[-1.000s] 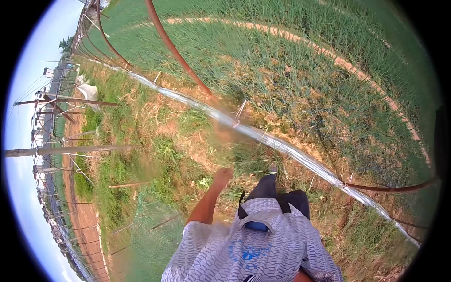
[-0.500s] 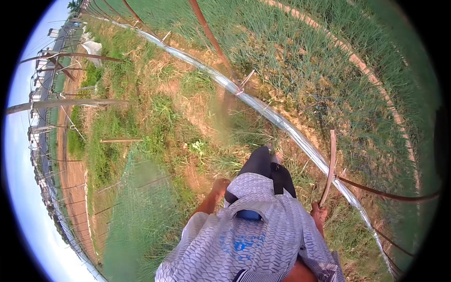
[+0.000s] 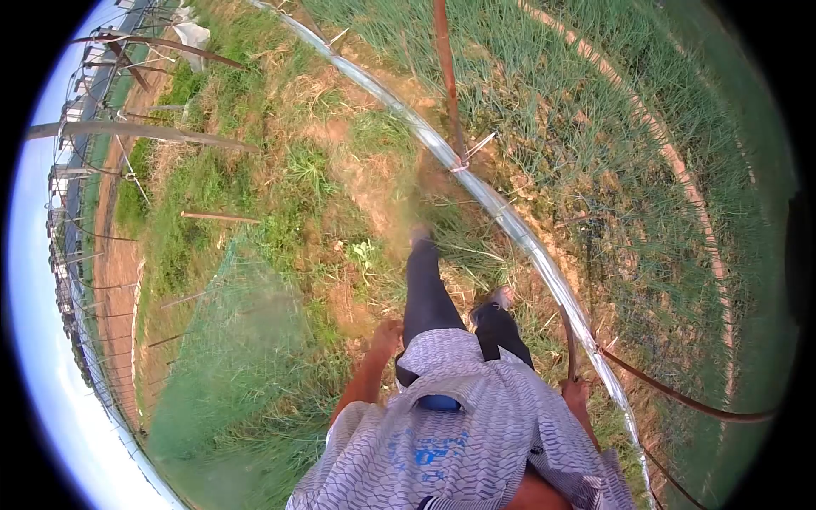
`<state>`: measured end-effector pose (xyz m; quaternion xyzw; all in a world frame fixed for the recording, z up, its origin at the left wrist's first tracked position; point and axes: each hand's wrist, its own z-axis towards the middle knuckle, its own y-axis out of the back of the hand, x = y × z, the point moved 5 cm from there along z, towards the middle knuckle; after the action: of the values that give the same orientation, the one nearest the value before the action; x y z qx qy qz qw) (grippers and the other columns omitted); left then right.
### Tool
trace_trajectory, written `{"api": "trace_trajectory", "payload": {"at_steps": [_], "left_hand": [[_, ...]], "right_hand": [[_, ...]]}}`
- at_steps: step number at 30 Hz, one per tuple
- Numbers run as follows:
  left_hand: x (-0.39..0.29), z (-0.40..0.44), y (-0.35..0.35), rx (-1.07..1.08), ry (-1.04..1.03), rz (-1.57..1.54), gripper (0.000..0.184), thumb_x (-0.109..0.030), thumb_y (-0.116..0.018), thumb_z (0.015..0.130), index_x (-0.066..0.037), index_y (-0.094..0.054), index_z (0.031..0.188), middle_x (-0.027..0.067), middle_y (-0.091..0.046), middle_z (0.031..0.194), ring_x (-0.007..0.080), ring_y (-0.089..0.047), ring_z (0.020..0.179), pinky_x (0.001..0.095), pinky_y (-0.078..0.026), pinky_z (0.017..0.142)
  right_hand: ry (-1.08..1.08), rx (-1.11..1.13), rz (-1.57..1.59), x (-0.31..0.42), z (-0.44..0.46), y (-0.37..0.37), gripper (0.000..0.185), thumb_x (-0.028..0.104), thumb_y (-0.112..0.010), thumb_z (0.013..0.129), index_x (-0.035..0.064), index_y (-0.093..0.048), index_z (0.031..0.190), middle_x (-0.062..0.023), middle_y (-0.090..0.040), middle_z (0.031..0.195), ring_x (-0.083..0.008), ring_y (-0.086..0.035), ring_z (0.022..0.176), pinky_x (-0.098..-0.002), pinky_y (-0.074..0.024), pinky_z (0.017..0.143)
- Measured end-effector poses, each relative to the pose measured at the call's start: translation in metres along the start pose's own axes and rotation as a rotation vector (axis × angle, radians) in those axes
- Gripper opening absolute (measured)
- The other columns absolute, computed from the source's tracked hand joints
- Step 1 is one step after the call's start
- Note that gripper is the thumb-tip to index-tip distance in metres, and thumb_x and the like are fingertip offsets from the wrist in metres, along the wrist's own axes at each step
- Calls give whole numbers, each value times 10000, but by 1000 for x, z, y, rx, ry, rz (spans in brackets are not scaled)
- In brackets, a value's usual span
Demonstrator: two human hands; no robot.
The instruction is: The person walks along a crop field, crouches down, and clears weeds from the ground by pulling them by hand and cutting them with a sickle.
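At the left side of my body, my left hand (image 3: 388,335) hangs beside my hip with its fingers curled; whatever it may hold is too small to make out. On the other side, my right hand (image 3: 576,393) is wrapped round the lower end of a brown curved stick (image 3: 569,344), which points up and away beside the rolled silvery plastic film (image 3: 518,231). My legs (image 3: 427,293) in dark trousers are mid-stride, one foot ahead of the other on the grassy ground.
Rusty hoops (image 3: 448,76) rise along the film, tied to it by cords. Beyond them grow rows of green crops (image 3: 595,110). Green netting (image 3: 234,348) spreads at the left, near a short wooden stake (image 3: 219,218) and wooden poles (image 3: 144,130).
I have moved forward along the film, and one leg now reaches ahead. The stick, upright half a second ago, is lower and partly behind the film. My right hand was out of sight at first.
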<state>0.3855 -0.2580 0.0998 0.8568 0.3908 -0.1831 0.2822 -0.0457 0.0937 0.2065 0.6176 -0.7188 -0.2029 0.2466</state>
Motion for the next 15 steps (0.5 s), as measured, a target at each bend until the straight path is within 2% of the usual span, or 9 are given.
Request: {"api": "trace_trajectory", "payload": {"at_steps": [1,4,7,8,10,11,13,14,15], "left_hand": [[15,7,3,9,42,30,301,-285,-582,837,-13,-678,923,122,-657,732,226,-633,692,349,-491,660],[12,6,21,30,54,118,302,-304,-576,812,-18,-671,823,114,-650,692,223,-630,684,366,-483,634],[11,14,45,44,150,-18,255,-287,-565,796,-54,-656,747,124,-625,653,258,-619,666,393,-471,632],[36,38,56,-10,89,153,212,-246,-557,788,-78,-638,688,114,-582,601,246,-610,641,379,-461,603],[11,60,83,56,-202,438,154,-209,-565,778,-101,-647,706,111,-554,606,219,-596,620,339,-457,582],[-5,73,100,72,-216,447,154,-209,-565,778,-101,-647,706,111,-554,606,219,-596,620,339,-457,582],[-26,87,135,151,59,391,118,-173,-593,807,-73,-651,832,94,-588,679,199,-618,668,304,-480,590],[-43,90,154,160,54,400,118,-173,-593,807,-73,-651,832,94,-588,679,199,-618,668,304,-480,590],[-60,91,178,41,149,-72,150,-167,-599,829,-47,-629,914,85,-604,743,200,-627,697,300,-491,600]], "right_hand": [[594,-44,-490,-34,50,-31,345,214,-631,669,-85,-586,838,-255,-584,678,-371,-609,644,-440,-460,569],[328,-34,-247,28,54,-30,359,228,-622,689,-103,-568,818,-252,-548,621,-367,-587,591,-429,-446,546],[200,138,-80,177,-3,-25,268,201,-640,725,-49,-565,788,-163,-548,616,-247,-553,547,-363,-422,498],[184,208,10,224,-21,-28,240,191,-647,736,-30,-564,778,-133,-547,615,-207,-542,532,-341,-415,481],[157,340,269,300,-33,-49,210,178,-648,755,-6,-556,800,-88,-539,632,-159,-511,524,-307,-397,475],[135,486,524,335,-45,-61,184,165,-649,773,19,-549,822,-43,-530,649,-111,-481,516,-273,-380,468],[127,618,627,398,-73,-69,194,153,-636,816,32,-505,892,-23,-515,673,-96,-466,519,-238,-378,477],[168,624,602,419,-78,-77,211,139,-633,823,33,-476,915,-30,-511,673,-98,-471,518,-231,-379,461],[176,555,473,440,-92,-78,242,219,-659,798,38,-516,873,-43,-531,677,-122,-492,534,-269,-395,482]]}}
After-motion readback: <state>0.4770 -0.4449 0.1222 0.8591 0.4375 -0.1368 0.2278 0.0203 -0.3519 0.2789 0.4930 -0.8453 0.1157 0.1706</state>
